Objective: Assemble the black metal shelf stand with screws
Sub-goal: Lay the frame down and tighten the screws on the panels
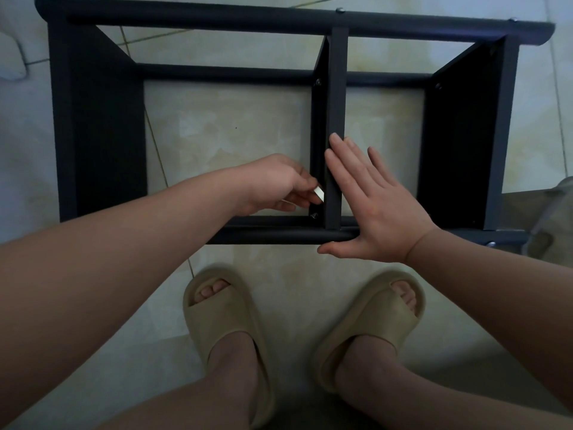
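The black metal shelf stand stands on the tiled floor, seen from above, with two side panels, round rails and a middle divider. My left hand reaches inside the frame and pinches a small silvery tool just above a screw at the divider's near end. My right hand lies flat with straight fingers against the divider, thumb along the near rail. More screw heads show on the far rail and on the right panel.
My feet in beige slippers stand just in front of the stand. A clear plastic bag lies at the right edge. A pale object sits at the far left on the floor.
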`<state>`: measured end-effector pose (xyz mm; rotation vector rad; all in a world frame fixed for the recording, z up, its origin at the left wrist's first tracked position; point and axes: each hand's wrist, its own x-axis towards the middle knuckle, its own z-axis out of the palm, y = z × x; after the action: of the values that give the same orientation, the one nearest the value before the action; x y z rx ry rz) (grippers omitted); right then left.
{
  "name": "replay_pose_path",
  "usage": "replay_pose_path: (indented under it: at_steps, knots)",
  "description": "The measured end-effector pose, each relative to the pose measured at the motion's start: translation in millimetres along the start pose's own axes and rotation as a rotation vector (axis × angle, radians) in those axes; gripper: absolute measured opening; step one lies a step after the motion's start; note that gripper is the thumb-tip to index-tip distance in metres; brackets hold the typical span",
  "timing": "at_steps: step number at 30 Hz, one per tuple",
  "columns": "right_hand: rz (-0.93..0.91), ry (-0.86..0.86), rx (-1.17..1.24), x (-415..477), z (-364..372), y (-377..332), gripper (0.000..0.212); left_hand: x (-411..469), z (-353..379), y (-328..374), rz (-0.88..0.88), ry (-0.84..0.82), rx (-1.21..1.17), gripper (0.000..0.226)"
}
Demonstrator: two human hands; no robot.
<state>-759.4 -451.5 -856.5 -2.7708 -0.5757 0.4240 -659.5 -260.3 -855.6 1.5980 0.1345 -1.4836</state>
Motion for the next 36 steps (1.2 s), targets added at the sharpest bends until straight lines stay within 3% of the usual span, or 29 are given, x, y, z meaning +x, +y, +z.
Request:
replay_pose_path:
  at_steps: [15,36]
  knots:
    - [0.003,-0.003,-0.009,0,1,0,0.125,-7,-13,-10,0.120,-0.058,0.229,0.021]
    - [0.014,-0.027,0.007,0,-3,-2,0.124,-15,-10,-25,0.158,-0.086,0.453,0.015]
